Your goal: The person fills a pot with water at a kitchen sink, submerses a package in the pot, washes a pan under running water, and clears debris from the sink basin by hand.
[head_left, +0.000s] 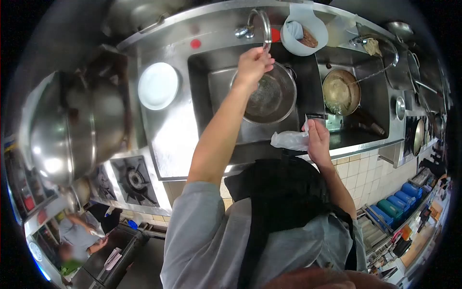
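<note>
The left hand (255,67) is placed at the mouth of the curved tap (267,33), with its fingers bent; whether the tap is gripped cannot be told. By the right hand (318,139), a whitish bag (290,140) is pinched over the near right part of the left sink (202,86). In this sink, a metal bowl (288,103) is seen. At left, a white plate (158,85) is set on the surface (168,144).
</note>
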A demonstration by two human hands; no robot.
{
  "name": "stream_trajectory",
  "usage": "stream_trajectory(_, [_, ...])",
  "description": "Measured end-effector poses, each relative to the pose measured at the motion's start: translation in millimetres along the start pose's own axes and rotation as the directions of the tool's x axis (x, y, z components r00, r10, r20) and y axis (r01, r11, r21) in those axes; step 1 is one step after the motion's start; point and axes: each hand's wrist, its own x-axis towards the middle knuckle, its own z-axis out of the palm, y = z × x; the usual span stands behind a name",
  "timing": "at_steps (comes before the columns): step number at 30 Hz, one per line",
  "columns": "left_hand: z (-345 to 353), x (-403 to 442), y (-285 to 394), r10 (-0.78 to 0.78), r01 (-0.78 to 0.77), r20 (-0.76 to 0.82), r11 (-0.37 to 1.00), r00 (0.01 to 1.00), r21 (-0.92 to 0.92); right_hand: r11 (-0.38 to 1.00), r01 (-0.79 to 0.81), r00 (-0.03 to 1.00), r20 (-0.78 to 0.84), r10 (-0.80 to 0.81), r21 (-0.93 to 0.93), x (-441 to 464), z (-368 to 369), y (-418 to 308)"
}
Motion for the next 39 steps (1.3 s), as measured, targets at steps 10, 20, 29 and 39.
stream_trajectory(10, [-46.6,80.8,-0.3,-0.3,0.331,-0.16,0.914,0.94,0.235,0.985,-0.158,0.987,-0.002,0.159,0.065,12.5,-9.0,18.4])
stream_trajectory(20, [-99.8,158.8,-5.2,-0.33,0.365,0.176,0.904,0.927,-0.223,0.981,-0.187,0.978,-0.083,0.19,0.048,32.9,-26.7,44.6])
stream_trajectory(29, [-89.7,189.7,43.4,-0.635,0.365,0.257,0.677,0.728,0.639,0.948,-0.266,0.959,-0.055,0.279,0.174,48.4,-31.4,60.5])
stream_trajectory(39, [-53.0,153.3,28.2,0.016,-0.153,0.159,-0.198,0.987,0.968,0.913,-0.274,0.954,-0.034,0.297,0.302,59.5,-27.3,63.8])
